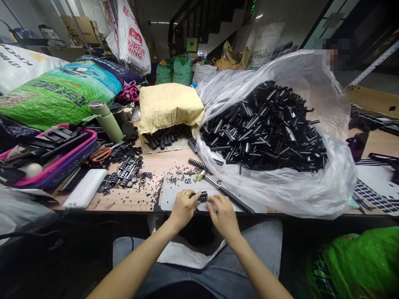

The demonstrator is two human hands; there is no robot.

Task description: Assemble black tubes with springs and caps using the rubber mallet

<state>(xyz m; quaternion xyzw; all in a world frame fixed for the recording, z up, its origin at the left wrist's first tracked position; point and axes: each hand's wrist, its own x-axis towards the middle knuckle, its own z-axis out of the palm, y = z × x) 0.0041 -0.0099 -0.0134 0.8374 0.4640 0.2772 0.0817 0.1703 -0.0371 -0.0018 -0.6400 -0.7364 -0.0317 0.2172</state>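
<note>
My left hand (183, 207) pinches a small black ribbed grip piece (202, 196) at the table's front edge, over a pale work mat (170, 195). My right hand (222, 214) is closed at the piece's right end, fingers curled on it. A ring shows on my left hand. A long tool with a black handle (227, 192) lies just beyond my right hand. Small black beads and parts are scattered over the mat.
A big clear plastic bag of black tubes (264, 124) fills the right side. A yellow sack of ribbed grips (168, 110) sits behind. Left: red scissors (104, 153), white power bank (85, 187), green bottle (107, 120), pink tray of tools (62, 162). Another person is partly seen at the far right.
</note>
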